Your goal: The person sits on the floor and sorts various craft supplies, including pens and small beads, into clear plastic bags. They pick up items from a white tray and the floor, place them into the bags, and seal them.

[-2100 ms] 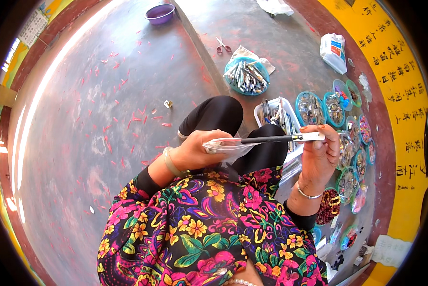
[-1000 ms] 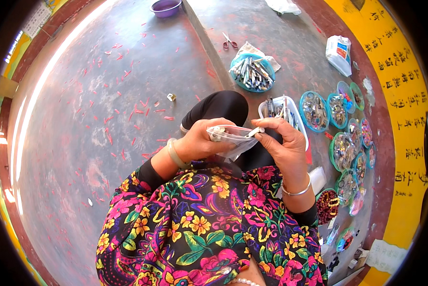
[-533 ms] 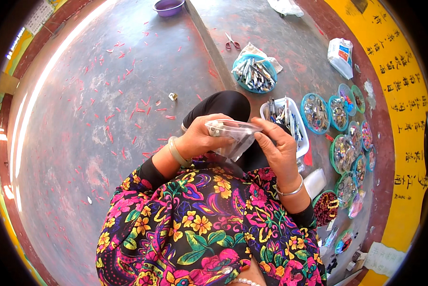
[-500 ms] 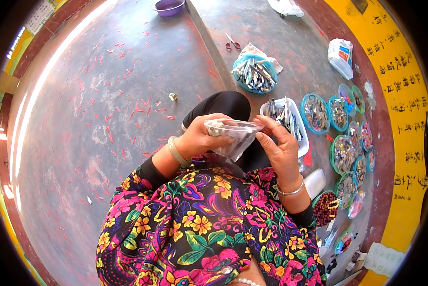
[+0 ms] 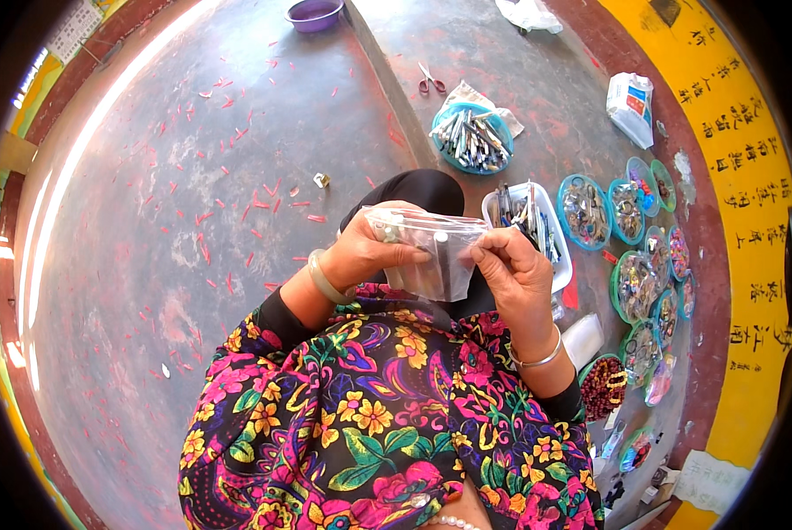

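Observation:
A small clear plastic zip bag (image 5: 431, 265) is stretched between my two hands above my lap. My left hand (image 5: 371, 247) grips its left side, with the thumb across the front. Something small and pale green-white (image 5: 384, 230) shows by the left fingers; I cannot make out whether it lies inside the bag. At the bag's upper right corner, my right hand (image 5: 512, 265) pinches the edge between thumb and fingers. The bag's top edge runs nearly level from one hand to the other.
Right of my knee stands a white tray (image 5: 562, 256) of pens. Beyond it are a blue basket (image 5: 449, 159) of pens and red-handled scissors (image 5: 428, 81). Several round baskets (image 5: 585, 212) of small items fill the right side. A purple basin (image 5: 313, 16) sits far off; red scraps litter the floor.
The bag has gone from slanted and gaping to spread flat, its top edge pulled straight. My right fingers have closed from a loose touch into a pinch on its corner.

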Demonstrator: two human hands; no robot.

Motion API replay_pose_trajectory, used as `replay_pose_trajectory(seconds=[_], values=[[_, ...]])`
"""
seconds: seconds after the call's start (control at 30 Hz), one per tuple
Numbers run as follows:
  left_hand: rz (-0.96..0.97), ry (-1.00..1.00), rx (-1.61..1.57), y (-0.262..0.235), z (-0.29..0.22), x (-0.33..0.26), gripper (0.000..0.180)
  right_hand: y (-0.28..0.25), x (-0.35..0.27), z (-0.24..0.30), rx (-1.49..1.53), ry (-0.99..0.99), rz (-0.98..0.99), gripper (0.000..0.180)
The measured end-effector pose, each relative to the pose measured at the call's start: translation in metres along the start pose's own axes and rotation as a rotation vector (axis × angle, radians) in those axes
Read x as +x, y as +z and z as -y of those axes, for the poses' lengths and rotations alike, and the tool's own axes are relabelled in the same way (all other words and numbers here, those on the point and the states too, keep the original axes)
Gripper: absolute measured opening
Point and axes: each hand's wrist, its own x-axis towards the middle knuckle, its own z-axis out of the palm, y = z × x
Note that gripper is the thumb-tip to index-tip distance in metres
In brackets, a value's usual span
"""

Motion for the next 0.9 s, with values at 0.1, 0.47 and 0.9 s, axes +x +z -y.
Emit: replay_pose_trajectory(seconds=[0.1,0.47,0.9], values=[[0.025,0.021,0.018,-0.002,0.003,0.001,0.041,0.005,-0.001,0.004,0.006,0.019,-0.034,0.006],[-0.153,-0.007,0.091,0.013,-0.002,0.0,0.034,0.001,0.0,-0.019,0.218,0.164,-0.005,0.013],[-0.279,-0.014,0.078,0.011,0.0,0.007,0.029,-0.004,-0.012,-0.068,-0.449,0.124,0.268,0.012]])
